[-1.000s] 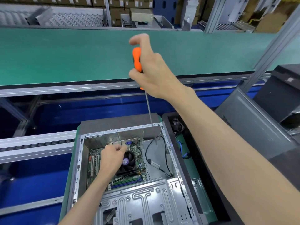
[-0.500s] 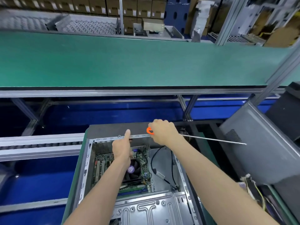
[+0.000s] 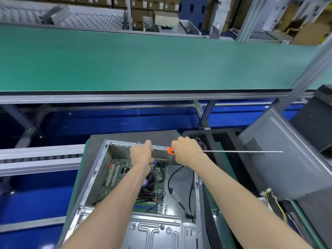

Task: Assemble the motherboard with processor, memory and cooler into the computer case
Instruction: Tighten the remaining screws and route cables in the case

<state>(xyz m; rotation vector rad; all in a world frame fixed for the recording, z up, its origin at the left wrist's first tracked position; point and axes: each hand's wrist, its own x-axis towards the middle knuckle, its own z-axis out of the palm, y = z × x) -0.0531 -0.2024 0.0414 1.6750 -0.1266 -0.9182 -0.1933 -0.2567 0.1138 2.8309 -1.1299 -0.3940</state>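
Note:
An open grey computer case (image 3: 93, 178) lies in front of me. Inside it sits the green motherboard (image 3: 115, 175) with a black fan cooler (image 3: 150, 184) and memory sticks (image 3: 146, 207). My left hand (image 3: 142, 154) rests at the case's far rim, forefinger stretched onto the metal edge, other fingers curled. My right hand (image 3: 186, 151) grips the orange handle of a long screwdriver (image 3: 242, 151) beside the same rim. Its thin shaft points right, level, over the black foam tray.
A black foam tray (image 3: 221, 139) lies right of the case. A grey side panel (image 3: 291, 159) leans further right. Loose black cables (image 3: 172, 184) run across the case floor. A green conveyor bench (image 3: 143, 60) spans the back, with roller rails (image 3: 36, 157) to the left.
My right hand came down from above the bench to the case rim and turned the screwdriver from upright to level. My left hand rose from the cooler to the far rim.

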